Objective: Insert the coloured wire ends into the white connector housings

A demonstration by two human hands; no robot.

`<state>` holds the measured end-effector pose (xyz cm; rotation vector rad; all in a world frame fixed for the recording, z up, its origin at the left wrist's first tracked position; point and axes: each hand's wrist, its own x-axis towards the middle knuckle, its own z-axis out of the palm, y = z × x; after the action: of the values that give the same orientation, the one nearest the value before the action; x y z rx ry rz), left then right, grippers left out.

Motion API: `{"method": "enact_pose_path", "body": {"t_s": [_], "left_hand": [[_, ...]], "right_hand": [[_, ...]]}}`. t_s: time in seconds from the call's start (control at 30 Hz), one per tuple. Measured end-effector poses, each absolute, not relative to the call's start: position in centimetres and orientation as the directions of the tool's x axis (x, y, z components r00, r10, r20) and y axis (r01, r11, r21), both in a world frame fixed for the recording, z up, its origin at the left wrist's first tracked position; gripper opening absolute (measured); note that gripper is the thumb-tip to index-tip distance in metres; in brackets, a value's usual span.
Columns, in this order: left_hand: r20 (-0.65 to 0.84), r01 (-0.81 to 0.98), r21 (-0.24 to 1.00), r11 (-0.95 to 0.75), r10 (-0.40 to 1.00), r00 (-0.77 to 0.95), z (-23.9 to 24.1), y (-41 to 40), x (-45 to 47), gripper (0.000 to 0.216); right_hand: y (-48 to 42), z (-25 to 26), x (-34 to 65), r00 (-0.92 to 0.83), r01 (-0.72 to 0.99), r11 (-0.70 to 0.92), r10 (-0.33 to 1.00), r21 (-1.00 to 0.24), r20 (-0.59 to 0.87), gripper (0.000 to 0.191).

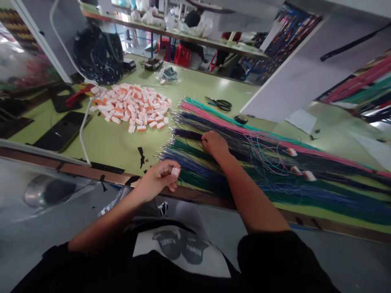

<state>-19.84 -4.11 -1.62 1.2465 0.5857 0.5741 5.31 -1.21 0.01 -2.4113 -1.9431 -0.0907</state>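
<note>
My left hand (pixel 160 177) is closed round a small white connector housing (pixel 175 171), held between thumb and fingers near the table's front edge. A thin wire trails from this housing toward the right. My right hand (pixel 214 143) is pinched over the bundle of dark wires (pixel 189 134), apparently on one dark wire; its fingertips are partly hidden. Next to that bundle lie green wires (pixel 183 147), blue wires (pixel 195 165) and pink wires (pixel 207 115), their bright metal ends pointing left. A big pile of white and orange connector housings (pixel 134 106) sits at the back left.
Black-handled scissors (pixel 222 104) and a black tape roll (pixel 241 119) lie behind the wires. Several wired connectors (pixel 309 175) rest across the bundles at right. A phone (pixel 61 131) lies at left beside a white cable (pixel 82 134). A white panel (pixel 293 77) stands at back right.
</note>
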Motion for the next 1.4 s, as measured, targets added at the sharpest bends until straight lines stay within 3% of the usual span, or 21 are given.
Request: {"method": "enact_pose_path", "body": {"t_s": [0.13,0.33,0.43,0.6,0.73,0.87,0.97,1.13,1.27,1.4], "left_hand": [[-0.089,-0.078,0.975,0.209,0.687,0.721,-1.6,-4.1,-19.8,0.016],[-0.072,-0.088,0.977,0.195,0.687,0.723,-1.9,-4.1,-19.8,0.017],[-0.068,-0.094,0.976,0.195,0.690,0.721,-1.9,-4.0,-19.8,0.017],[-0.060,-0.117,0.973,0.201,0.704,0.708,-2.2,-4.0,-19.7,0.019],[-0.034,-0.128,0.978,0.163,0.736,0.676,-2.4,-4.7,-19.6,0.020],[0.010,-0.116,0.989,0.094,0.734,0.679,-1.4,-5.1,-19.6,0.017],[0.025,-0.125,0.988,0.085,0.726,0.687,-0.5,-4.5,-19.2,0.017],[0.011,-0.269,0.935,0.230,0.740,0.672,-0.8,-3.0,-17.5,0.018],[-0.012,-0.337,0.880,0.335,0.724,0.690,-1.7,-2.5,-16.6,0.023],[-0.029,-0.337,0.866,0.369,0.710,0.703,-2.0,-2.4,-16.6,0.023]], "right_hand": [[-1.3,-0.4,5.8,0.236,0.970,-0.226,0.963,-0.092,0.131,0.017],[-2.1,-0.1,7.6,0.458,0.872,-0.276,0.749,-0.403,0.478,0.015],[-2.5,0.3,7.2,0.460,0.828,-0.210,0.785,-0.520,0.414,0.020],[-3.6,2.1,5.0,0.063,0.704,0.081,0.982,-0.705,0.176,0.029],[-4.7,3.5,2.8,-0.245,0.607,0.186,0.969,-0.773,0.041,0.030],[-5.2,3.5,1.7,-0.373,0.455,0.214,0.927,-0.864,0.033,0.024],[-5.2,3.0,2.0,-0.362,0.390,0.218,0.930,-0.895,0.069,0.019],[-5.3,2.6,2.4,-0.272,0.365,0.201,0.957,-0.909,0.102,0.020],[-5.9,3.3,1.6,-0.136,0.502,0.227,0.974,-0.835,0.183,0.011],[-6.4,3.8,0.8,-0.134,0.615,0.266,0.963,-0.742,0.234,0.008]]}}
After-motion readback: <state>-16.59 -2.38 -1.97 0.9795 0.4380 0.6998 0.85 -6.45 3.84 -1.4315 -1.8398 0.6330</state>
